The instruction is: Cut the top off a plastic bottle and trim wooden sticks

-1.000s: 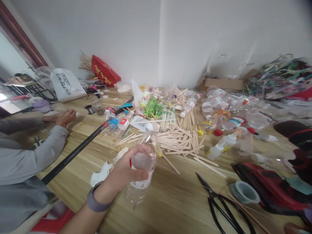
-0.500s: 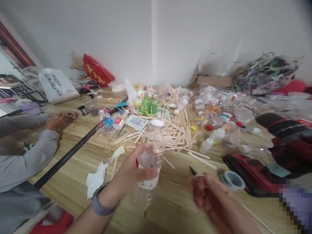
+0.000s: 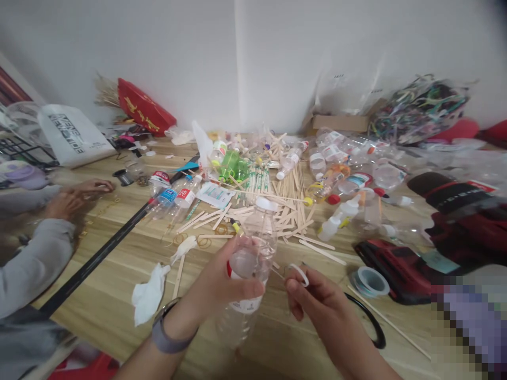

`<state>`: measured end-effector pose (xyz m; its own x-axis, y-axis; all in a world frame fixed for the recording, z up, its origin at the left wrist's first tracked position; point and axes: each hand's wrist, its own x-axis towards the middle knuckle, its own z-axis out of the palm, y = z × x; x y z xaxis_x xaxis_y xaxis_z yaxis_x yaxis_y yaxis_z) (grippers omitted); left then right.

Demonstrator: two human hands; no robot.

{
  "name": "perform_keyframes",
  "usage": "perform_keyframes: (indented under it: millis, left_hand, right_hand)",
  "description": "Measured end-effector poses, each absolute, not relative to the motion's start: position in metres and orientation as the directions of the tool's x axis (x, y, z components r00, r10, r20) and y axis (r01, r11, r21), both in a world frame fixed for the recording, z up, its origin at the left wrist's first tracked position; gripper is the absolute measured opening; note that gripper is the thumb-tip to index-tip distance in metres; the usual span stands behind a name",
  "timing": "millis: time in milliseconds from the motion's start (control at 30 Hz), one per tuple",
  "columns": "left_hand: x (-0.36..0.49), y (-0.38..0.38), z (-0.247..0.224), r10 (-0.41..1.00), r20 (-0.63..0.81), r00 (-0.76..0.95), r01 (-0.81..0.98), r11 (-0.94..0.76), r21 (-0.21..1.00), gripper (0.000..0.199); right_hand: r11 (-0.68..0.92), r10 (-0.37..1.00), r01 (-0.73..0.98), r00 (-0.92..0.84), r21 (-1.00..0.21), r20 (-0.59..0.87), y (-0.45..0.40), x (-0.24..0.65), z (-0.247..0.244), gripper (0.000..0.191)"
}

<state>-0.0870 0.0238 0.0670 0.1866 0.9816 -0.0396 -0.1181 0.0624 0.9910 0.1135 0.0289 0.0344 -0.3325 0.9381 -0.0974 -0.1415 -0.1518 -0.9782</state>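
My left hand is wrapped round a clear plastic bottle with a white cap and a red-and-white label, held upright, slightly tilted. To its right, my right hand is closed, pinching a thin white ring between thumb and fingers, apart from the bottle. A black curved loop shows beside my right wrist; whether it belongs to something in my hand I cannot tell. A small yellow-and-black object shows by the bottle's left side.
Wooden craft sticks are heaped behind the bottle. Empty bottles crowd the back right. A red-and-black power drill and a small spool stand right. A crumpled tissue lies left, near another person's hands.
My right hand has moved left, nearer the bottle, and turned; the dark pointed tip seen at its fingers before no longer shows clearly. The bottle stays in my left hand. The view has shifted slightly.
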Motion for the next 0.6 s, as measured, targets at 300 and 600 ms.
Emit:
perform_keyframes:
  millis: [300, 600]
  left_hand:
    - [-0.103, 0.021, 0.066, 0.988, -0.027, 0.151, 0.031, 0.022, 0.999, 0.043]
    - [-0.097, 0.022, 0.067, 0.984, -0.143, 0.103, -0.112, 0.155, 0.982, 0.056]
  right_hand:
    - [-0.063, 0.973, 0.004, -0.222, -0.998, -0.063, 0.022, 0.147, 0.027, 0.043]
    - [-0.020, 0.980, 0.080, -0.194, -0.997, -0.036, 0.022, 0.154, 0.022, 0.040]
